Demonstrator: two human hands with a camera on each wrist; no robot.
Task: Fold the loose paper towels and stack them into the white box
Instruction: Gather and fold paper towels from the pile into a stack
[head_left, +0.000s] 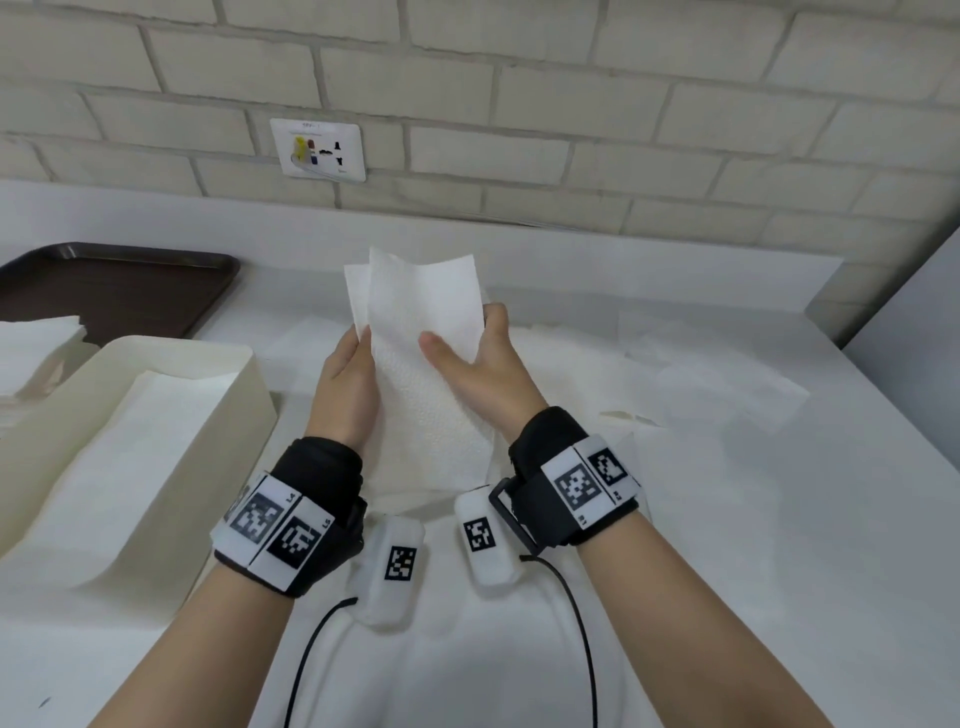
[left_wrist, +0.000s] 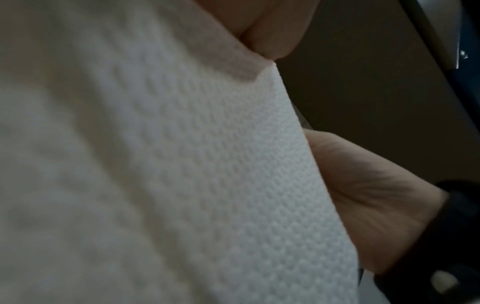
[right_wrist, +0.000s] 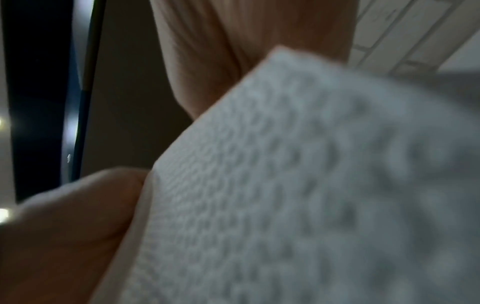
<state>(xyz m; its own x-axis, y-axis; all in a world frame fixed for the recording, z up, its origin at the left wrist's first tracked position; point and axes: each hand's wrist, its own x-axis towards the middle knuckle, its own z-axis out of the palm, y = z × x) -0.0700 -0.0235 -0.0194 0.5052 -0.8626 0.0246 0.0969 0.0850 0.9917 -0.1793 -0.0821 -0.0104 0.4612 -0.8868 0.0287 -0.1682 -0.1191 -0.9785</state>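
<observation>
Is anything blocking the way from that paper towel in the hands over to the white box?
Nothing visible does. The paper towel is held up by both hands, and the white box sits open-topped just left of it, holding only flat towels.

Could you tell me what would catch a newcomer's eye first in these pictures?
First, the white paper towel held up at centre, the left hand and right hand gripping its sides. Next, the white box at left, lined with towels, and the dark brown tray behind it.

Paper towel (head_left: 423, 332) hides both hands' fingers.
</observation>
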